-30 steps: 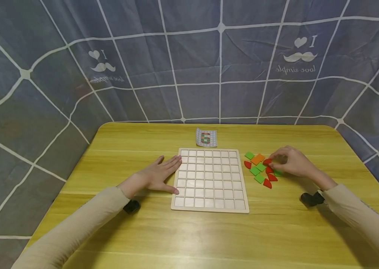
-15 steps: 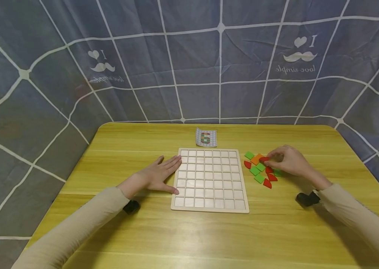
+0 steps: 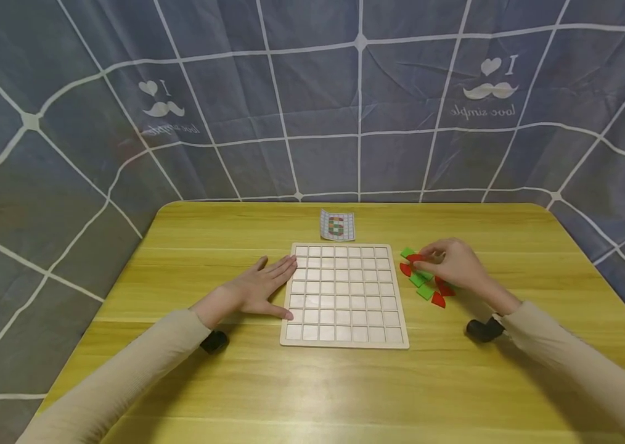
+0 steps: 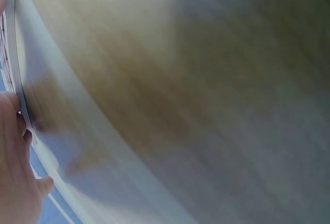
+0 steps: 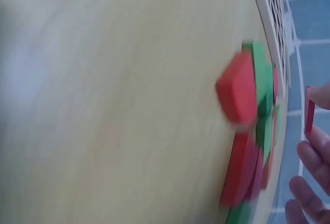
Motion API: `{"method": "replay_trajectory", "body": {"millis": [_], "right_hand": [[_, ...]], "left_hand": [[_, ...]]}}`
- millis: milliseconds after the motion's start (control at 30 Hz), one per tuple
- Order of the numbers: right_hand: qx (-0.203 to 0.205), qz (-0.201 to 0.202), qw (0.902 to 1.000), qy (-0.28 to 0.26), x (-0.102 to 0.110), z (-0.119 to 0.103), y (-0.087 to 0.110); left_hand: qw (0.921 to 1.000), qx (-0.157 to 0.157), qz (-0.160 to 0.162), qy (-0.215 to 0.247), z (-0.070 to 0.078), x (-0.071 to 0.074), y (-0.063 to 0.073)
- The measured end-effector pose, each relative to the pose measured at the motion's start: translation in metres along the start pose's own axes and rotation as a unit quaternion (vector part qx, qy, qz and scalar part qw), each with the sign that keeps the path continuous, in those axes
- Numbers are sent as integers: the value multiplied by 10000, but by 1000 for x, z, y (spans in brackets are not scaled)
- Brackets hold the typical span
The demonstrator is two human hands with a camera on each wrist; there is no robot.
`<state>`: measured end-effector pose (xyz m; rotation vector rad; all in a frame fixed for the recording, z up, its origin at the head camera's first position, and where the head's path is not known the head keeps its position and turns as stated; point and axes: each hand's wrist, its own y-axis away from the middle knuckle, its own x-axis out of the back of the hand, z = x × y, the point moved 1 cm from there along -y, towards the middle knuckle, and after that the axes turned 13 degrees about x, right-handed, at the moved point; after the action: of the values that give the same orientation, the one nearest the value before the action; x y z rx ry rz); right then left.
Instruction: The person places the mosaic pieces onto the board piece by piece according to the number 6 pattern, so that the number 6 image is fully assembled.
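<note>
At the far left a beige sleeve (image 3: 124,376) leads up to the left hand (image 3: 259,288), and a small black device (image 3: 215,341) sits under that wrist. The left hand lies flat with nothing in its grip: its fingers are straight and its thumb is spread wide of them, with the tips touching the left rim of a pale wooden grid board (image 3: 344,302). (Most of the left wrist view is blurred tabletop, but it also shows the fingers against the board's edge.) The board stretches rightward from those fingertips and ends just short of the right hand's pinch. Between the two hands, and farther from the person than either, lies a small card (image 3: 338,226) printed with a red and green figure on a grid.

Just left of the pinch are a green square (image 3: 407,252) on its far side and a red wedge (image 3: 405,269) on its near side. The right hand (image 3: 459,268) has its thumb and fingertips drawn in on a red piece (image 3: 415,258), parted only by the piece itself; the right wrist view shows it edge-on, apart from the loose pieces. Nearer the person than the pinch lie more green pieces (image 3: 425,292) and, a little to the right, another red piece (image 3: 438,300). Beyond the right wrist comes the other sleeve (image 3: 579,364). A blue-gray curtain (image 3: 318,98) hangs behind the wooden table (image 3: 207,394).
</note>
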<state>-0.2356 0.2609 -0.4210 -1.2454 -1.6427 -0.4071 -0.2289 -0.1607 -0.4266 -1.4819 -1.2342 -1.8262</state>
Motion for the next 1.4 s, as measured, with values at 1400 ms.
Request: {"method": "replay_trajectory", "body": {"millis": [1400], "right_hand": [[74, -120, 9997, -181, -56, -59, -46]], "left_hand": [[10000, -15, -25, -44, 1, 2, 0]]}}
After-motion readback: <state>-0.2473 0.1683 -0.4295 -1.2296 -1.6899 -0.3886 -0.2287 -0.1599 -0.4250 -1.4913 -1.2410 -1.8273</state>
